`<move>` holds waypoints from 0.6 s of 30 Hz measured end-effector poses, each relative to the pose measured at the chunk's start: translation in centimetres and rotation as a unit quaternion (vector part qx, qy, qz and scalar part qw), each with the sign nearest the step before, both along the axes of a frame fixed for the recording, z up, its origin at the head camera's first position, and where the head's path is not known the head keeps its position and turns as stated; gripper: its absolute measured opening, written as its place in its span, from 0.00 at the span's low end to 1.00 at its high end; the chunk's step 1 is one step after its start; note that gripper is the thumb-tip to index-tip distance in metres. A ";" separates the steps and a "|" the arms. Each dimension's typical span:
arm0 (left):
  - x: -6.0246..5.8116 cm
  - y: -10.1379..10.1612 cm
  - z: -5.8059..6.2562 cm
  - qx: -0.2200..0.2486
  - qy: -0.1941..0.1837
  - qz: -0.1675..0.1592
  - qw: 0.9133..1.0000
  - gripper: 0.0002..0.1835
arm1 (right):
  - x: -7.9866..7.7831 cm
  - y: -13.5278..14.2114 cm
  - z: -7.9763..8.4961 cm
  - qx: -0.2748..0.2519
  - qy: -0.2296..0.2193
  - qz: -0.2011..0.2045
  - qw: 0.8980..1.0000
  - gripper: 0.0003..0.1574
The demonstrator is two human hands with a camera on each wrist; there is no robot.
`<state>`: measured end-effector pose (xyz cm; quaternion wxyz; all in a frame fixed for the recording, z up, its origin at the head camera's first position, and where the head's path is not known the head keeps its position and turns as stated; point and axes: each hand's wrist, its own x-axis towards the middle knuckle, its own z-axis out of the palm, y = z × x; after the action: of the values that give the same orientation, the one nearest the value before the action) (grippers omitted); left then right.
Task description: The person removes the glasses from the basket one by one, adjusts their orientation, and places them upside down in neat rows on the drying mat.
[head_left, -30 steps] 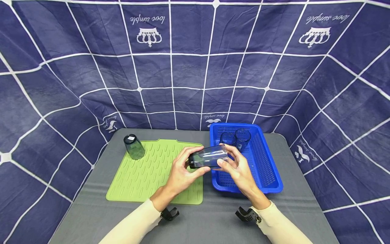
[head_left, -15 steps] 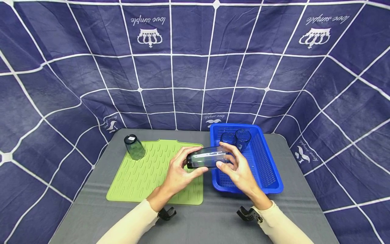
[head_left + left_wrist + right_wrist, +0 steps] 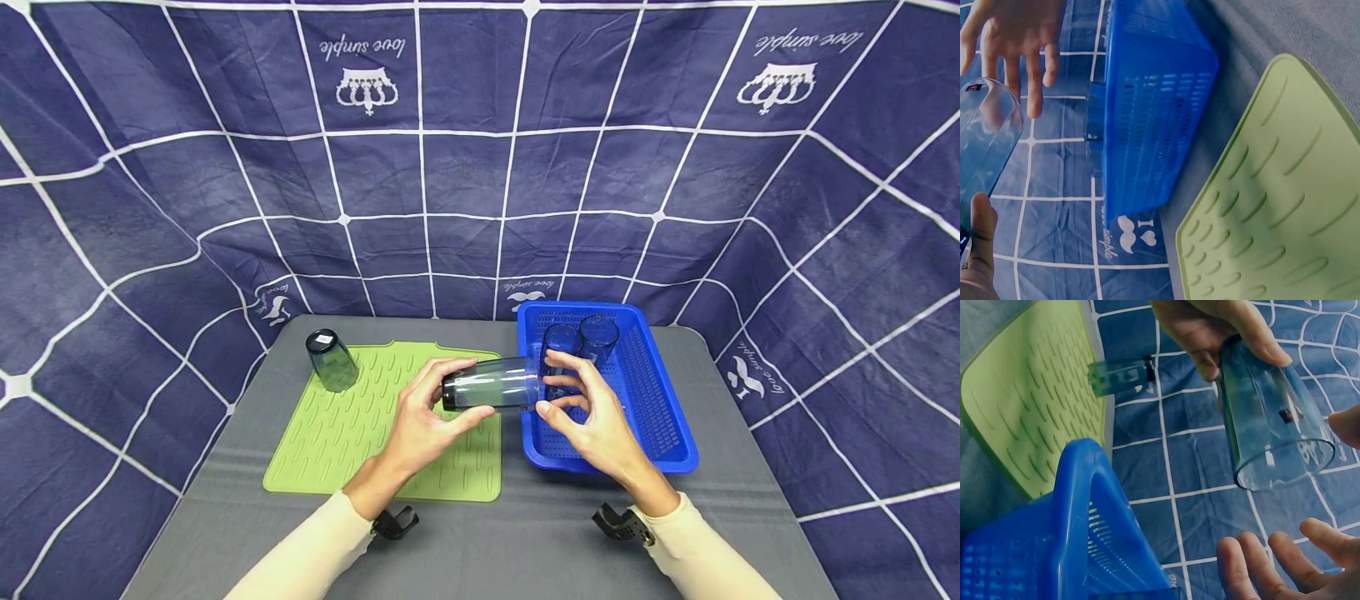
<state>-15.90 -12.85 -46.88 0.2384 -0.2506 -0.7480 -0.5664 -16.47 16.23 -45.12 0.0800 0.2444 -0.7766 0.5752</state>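
A smoky blue drinking glass [image 3: 491, 385] lies nearly level in the air, its rim toward the right. My left hand [image 3: 422, 412] grips it round the thick base, thumb below and fingers above. Beside the rim is my right hand [image 3: 596, 417], its fingers spread and relaxed; the right wrist view shows these fingers [image 3: 1285, 559] apart from the glass, with the thumb [image 3: 1346, 427] close to its side. A small dark label shows through the glass wall. Upside down at the green mat's back left corner stands another tinted glass [image 3: 332, 362].
The green ridged drying mat [image 3: 375, 425] lies on the grey table under the left hand. To its right sits a blue plastic basket [image 3: 678, 433] with two glasses, one [image 3: 561, 340] beside the other [image 3: 600, 337], near its back. Dark blue gridded cloth [image 3: 465, 175] hangs behind and at both sides.
The left hand has moved left with the glass, away from the basket. The right hand's fingers have come off the rim end and opened.
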 end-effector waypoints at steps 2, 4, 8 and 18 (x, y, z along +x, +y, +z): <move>0.0 -0.3 0.0 -0.004 0.004 0.007 1.000 0.38 | 0.0 0.2 0.0 0.012 0.007 -0.007 1.000 0.44; 0.0 -0.6 0.0 -0.005 0.006 0.013 1.000 0.38 | -0.1 0.3 -0.1 0.027 0.016 -0.015 0.999 0.44; 0.1 -1.2 0.2 -0.005 0.002 0.017 1.000 0.38 | -0.1 0.5 0.0 0.053 0.029 -0.033 0.998 0.43; 0.3 -2.8 0.5 -0.017 -0.002 0.047 0.999 0.38 | 0.0 0.8 0.1 0.089 0.050 -0.050 0.994 0.44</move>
<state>-15.61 -15.61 -46.38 0.2588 -0.2179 -0.7690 -0.5424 -16.47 17.06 -44.99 0.1259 0.2397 -0.8307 0.4864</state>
